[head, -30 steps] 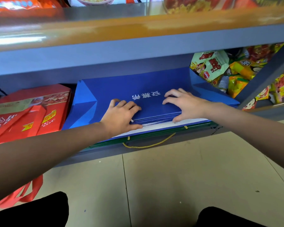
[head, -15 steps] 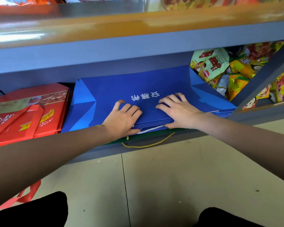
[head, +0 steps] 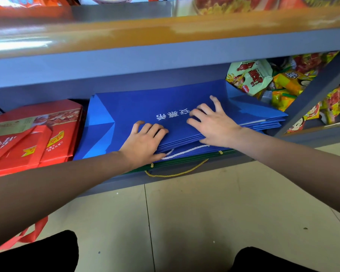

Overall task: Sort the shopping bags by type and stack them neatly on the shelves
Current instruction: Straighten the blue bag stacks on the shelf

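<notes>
Both hands point(head: 143, 142) point(head: 214, 124) press blue bags point(head: 149, 107) at shelf edge point(head: 185, 173).

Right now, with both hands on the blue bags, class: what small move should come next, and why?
Probably one more short push inward. Both the left hand and right hand lie flat on the blue bags, yet the stack's front edge, its white cord handle and the yellow cord of the green bag beneath reach past the shelf's front lip.

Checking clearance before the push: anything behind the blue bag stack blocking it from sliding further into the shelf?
Nothing visible does. Both hands, left hand and right hand, press flat on the blue bags; the snack packets sit beside them to the right.
</notes>
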`<move>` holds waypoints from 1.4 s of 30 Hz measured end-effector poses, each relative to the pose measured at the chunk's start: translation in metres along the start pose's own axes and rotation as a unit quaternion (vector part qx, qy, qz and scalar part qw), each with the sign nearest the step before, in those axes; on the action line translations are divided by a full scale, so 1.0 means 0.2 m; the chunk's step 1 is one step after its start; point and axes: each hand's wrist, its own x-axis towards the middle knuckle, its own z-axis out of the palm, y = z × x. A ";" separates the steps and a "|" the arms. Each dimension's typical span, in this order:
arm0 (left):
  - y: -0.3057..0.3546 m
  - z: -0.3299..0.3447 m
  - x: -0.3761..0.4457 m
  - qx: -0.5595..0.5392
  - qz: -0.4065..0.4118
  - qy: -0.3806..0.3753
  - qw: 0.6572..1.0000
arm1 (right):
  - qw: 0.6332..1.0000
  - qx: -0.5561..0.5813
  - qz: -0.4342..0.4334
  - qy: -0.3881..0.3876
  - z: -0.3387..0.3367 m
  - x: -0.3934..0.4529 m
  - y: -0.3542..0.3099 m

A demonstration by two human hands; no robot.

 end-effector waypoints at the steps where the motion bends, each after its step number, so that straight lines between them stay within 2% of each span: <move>1: -0.01 0.00 0.00 0.005 0.002 0.007 1.000 | 1.000 0.017 0.000 -0.002 -0.01 0.01 0.01; 4: -0.03 -0.01 -0.02 -0.011 -0.001 0.001 1.000 | 0.996 0.079 0.022 -0.046 -0.01 0.00 0.01; 7: -0.05 -0.01 -0.05 -0.070 -0.016 -0.064 0.995 | 0.990 0.106 0.039 -0.083 0.05 -0.01 -0.04; 9: -0.05 0.00 -0.07 -0.096 -0.055 -0.122 0.986 | 0.986 0.130 0.057 -0.086 0.07 -0.02 -0.06; 10: -0.04 0.01 -0.08 -0.098 -0.066 -0.125 0.985 | 0.983 0.148 0.068 -0.084 0.08 -0.03 -0.05; 15: -0.05 -0.01 -0.08 -0.081 -0.065 -0.076 0.992 | 0.978 0.183 0.090 -0.052 0.08 -0.04 -0.03; 21: -0.02 0.02 -0.05 0.010 -0.005 0.012 1.000 | 0.995 0.092 0.039 -0.007 0.09 -0.04 -0.06; 25: 0.04 0.03 -0.02 0.032 -0.001 0.003 0.999 | 0.999 0.016 0.026 0.017 0.09 -0.04 -0.10; 27: 0.06 0.04 -0.01 0.033 0.003 -0.002 0.999 | 1.000 0.006 0.018 0.006 0.09 -0.02 -0.11; 30: 0.01 0.04 -0.03 0.025 0.032 0.010 0.999 | 0.998 0.044 0.028 -0.025 0.08 -0.02 -0.09; 32: -0.05 0.04 -0.07 0.023 0.079 0.008 0.997 | 0.995 0.081 0.035 -0.038 0.07 -0.03 -0.06; 34: -0.12 0.03 -0.12 0.017 0.109 -0.040 0.993 | 0.986 0.142 0.048 -0.069 0.08 -0.04 -0.03; 36: -0.18 0.00 -0.17 -0.026 0.104 -0.116 0.987 | 0.976 0.184 0.062 -0.101 0.08 -0.06 -0.01; 38: -0.20 -0.02 -0.19 -0.117 0.042 -0.203 0.971 | 0.968 0.222 0.059 -0.102 0.06 -0.06 -0.03; 39: -0.20 -0.03 -0.20 -0.166 0.011 -0.207 0.964 | 0.964 0.247 0.050 -0.089 0.04 -0.05 -0.04; 42: -0.18 -0.02 -0.18 -0.308 -0.072 -0.144 0.938 | 0.937 0.348 0.025 -0.025 -0.04 0.01 -0.14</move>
